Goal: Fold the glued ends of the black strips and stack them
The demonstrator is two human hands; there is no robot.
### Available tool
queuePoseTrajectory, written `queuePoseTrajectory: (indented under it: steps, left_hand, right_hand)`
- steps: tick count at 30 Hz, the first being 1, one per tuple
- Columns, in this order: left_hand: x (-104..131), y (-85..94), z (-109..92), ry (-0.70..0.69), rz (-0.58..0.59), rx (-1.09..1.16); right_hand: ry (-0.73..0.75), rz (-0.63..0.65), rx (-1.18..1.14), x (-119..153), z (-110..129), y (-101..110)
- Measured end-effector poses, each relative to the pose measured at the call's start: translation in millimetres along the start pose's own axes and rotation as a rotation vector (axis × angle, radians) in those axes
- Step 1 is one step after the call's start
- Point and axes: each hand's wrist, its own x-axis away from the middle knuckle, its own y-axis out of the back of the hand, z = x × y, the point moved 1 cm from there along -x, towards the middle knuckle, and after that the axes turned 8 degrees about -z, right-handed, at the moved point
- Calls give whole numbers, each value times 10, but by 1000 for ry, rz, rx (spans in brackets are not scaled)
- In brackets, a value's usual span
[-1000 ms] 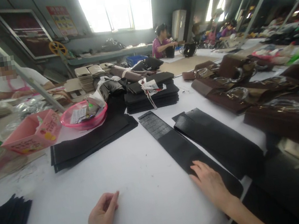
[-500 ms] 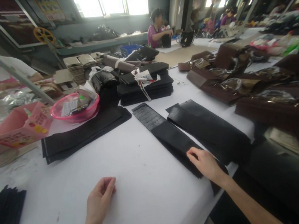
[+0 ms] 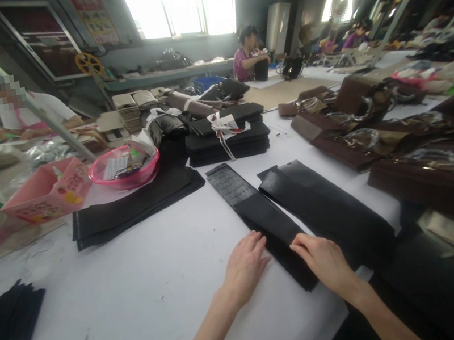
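In the head view a narrow stack of long black leather-like strips [image 3: 253, 203] lies at a slant on the white table, its far end shinier and patterned. My right hand [image 3: 323, 264] pinches the edge of the top strip near its close end. My left hand [image 3: 245, 263] rests at the left edge of the same stack, fingers stretched out and fingertips touching the strip. Just right of it lies a wider pile of black panels [image 3: 321, 195]. Another pile of black pieces [image 3: 138, 207] sits to the left, further back.
A tied stack of black pieces [image 3: 228, 135] stands behind. Left of it are a pink basin [image 3: 126, 174] and a pink box [image 3: 47, 192]. Brown bags [image 3: 333, 136] crowd the right side. Dark pieces [image 3: 8, 325] lie at far left. Co-workers sit across the table.
My left hand has moved right across the table to the strip stack, and its fingers have straightened. My right hand still pinches the strip. The view has shifted slightly.
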Motion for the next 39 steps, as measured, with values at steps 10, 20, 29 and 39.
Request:
queuePoseTrajectory:
  steps: [10,20,29,39]
  left_hand:
    - [-211,-148,50,80,-11,-81]
    - [-165,-183,123,64,-3,-68]
    - [-18,-187,191,130,-69,12]
    - [-77,-230,74,-168,-52,-143]
  right_hand:
    - [97,189,20,190,-5,107]
    - [74,333,50,544,-178,483]
    - [22,326,-21,648,-312,729]
    - [-92,-297,256,429,-383,595]
